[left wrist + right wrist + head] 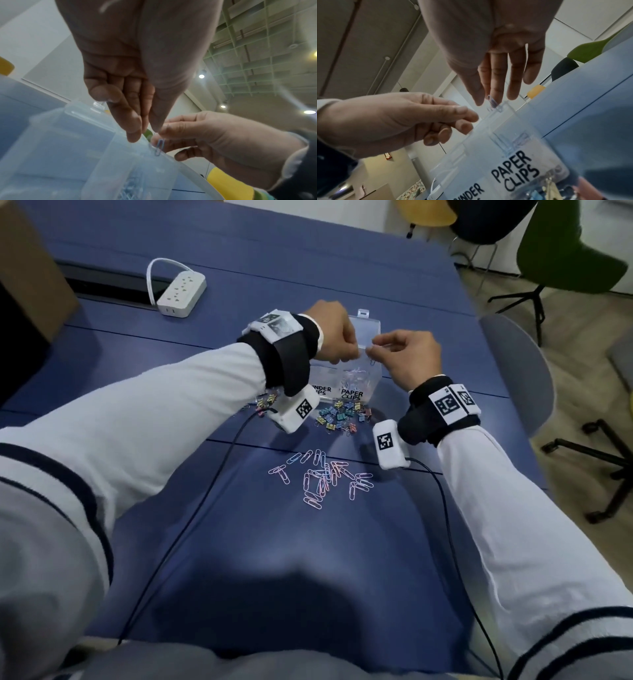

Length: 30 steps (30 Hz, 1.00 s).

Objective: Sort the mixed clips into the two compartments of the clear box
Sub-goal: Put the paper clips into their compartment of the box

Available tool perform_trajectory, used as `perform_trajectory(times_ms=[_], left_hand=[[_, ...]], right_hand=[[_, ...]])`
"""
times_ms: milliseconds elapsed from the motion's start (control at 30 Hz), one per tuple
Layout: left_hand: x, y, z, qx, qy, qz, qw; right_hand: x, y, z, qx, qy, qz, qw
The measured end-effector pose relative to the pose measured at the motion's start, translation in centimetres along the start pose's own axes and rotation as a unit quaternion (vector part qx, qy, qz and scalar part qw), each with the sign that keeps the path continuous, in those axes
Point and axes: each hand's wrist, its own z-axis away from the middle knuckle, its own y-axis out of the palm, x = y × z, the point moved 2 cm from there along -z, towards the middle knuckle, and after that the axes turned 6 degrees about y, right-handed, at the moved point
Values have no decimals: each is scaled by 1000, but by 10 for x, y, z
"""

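- My right hand (407,357) hangs above the clear box (346,381), thumb and forefinger pinching a blue paper clip (159,146) that dangles over the compartment labelled PAPER CLIPS.
- In the right wrist view that clip (493,102) is a small blur at my fingertips, just above the box's rim; whether it touches the plastic I cannot tell.
- My left hand (330,332) is raised beside the right, fingers curled, thumb and forefinger tips pressed together. What they pinch, if anything, is too thin and blurred to make out.
- From the head view the left hand and its wrist strap hide most of the left compartment; its label is cut to "NDER", with the second line covered.
- The right compartment already holds a heap of paper clips (356,376), seen only hazily through the clear wall.
- The box's open lid (364,328) stands behind my hands, partly covered by them.
- Small coloured binder clips (342,416) lie on the blue table (239,542) just in front of the box; a few more peek out beside my left wrist camera, the rest of that patch hidden.
- Pink and blue loose paper clips (322,479) lie scattered nearer to me, apart from the binder clips.
- A white power strip (181,292) lies far back on the left.
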Motion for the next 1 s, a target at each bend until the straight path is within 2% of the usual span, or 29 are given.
perform_trajectory(times_ms=[100,167,233,333,433,533,833,1000], left_hand=[[-2,-16,25,-29,33,-20,999],[0,-24,53,-22,63,-34,997],[8,-19,84,51,95,-48,993],[29,9,122,191,108,-74,973],[43,34,140,244,86,-81,963],[47,48,143,237,86,-55,966],[29,63,129,210,116,-18,971],[35,56,136,183,112,-10,977]], right_hand=[[-5,-15,16,-1,-40,2,999],[-8,-27,37,26,-76,24,996],[-14,-33,64,96,-99,81,987],[-25,-27,107,220,-120,194,949],[-30,-19,132,287,-129,271,910],[-29,-10,139,302,-129,316,890],[-7,18,141,308,-119,293,897],[-6,16,142,276,-136,312,899]])
